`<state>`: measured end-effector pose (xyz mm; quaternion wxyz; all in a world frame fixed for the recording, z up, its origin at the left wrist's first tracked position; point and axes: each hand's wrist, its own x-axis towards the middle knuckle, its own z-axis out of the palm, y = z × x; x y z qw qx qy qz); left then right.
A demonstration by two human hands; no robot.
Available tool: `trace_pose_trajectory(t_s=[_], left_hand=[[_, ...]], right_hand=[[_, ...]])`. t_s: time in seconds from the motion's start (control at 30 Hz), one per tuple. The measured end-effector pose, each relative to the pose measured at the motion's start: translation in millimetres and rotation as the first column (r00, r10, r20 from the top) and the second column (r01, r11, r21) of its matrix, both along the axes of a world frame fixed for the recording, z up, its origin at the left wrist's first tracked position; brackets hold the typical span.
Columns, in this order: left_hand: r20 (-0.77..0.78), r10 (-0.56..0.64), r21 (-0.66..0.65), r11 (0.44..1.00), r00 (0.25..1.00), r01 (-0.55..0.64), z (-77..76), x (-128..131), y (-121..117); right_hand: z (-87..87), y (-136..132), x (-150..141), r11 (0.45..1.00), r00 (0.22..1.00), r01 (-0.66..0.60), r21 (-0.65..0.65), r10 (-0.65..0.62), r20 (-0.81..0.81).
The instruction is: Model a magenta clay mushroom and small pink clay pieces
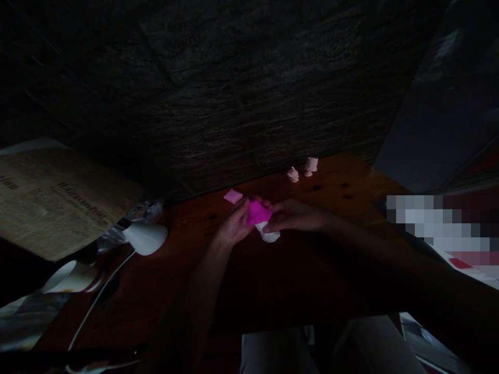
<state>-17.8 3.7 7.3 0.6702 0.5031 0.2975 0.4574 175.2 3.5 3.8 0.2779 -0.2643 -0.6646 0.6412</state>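
Magenta piece [259, 213] being held over the table [187, 228]!
Clamped in the left hand [235, 227], its edge and a white piece [270, 237] pinched by the right hand [294, 215]; two-handed working seems underway, light pressure called for.

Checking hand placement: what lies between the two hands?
In the head view, a magenta piece lies between left hand and right hand, white material below it.

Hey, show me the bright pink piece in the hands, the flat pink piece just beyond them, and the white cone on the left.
Bright pink piece [258, 213]: head view, middle of its visible face.
Flat pink piece [233, 196]: head view, middle of its top.
White cone [148, 239]: head view, on its side.
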Motion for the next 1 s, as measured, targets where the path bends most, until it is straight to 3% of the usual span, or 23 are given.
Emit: trace_pose_trajectory(t_s=[0.27, 0.37, 0.57, 0.77, 1.0], left_hand=[[0.029, 0.074, 0.038, 0.996, 0.997, -0.075, 2.8, 5, 1], [0.039, 0.203, 0.092, 0.974, 0.978, -0.206, 1.4, 7, 5], [-0.035, 0.478, 0.147, 0.871, 0.878, -0.468, -5.8, 10, 10], [-0.104, 0.497, 0.252, 0.851, 0.861, -0.461, -5.5, 11, 7], [-0.120, 0.494, 0.250, 0.854, 0.861, -0.456, -3.3, 11, 6]], right_hand=[[-2.4, 2, 0, 0.990, 0.997, 0.077, 0.118, -0.079, 0.013], [-3.2, 4, 1, 0.962, 0.981, 0.169, 0.215, -0.185, 0.053], [-6.4, 8, 2, 0.849, 0.892, 0.268, 0.456, -0.398, 0.216], [-5.8, 7, 2, 0.822, 0.866, 0.281, 0.495, -0.439, 0.238], [-4.1, 6, 3, 0.808, 0.855, 0.269, 0.524, -0.451, 0.256]])
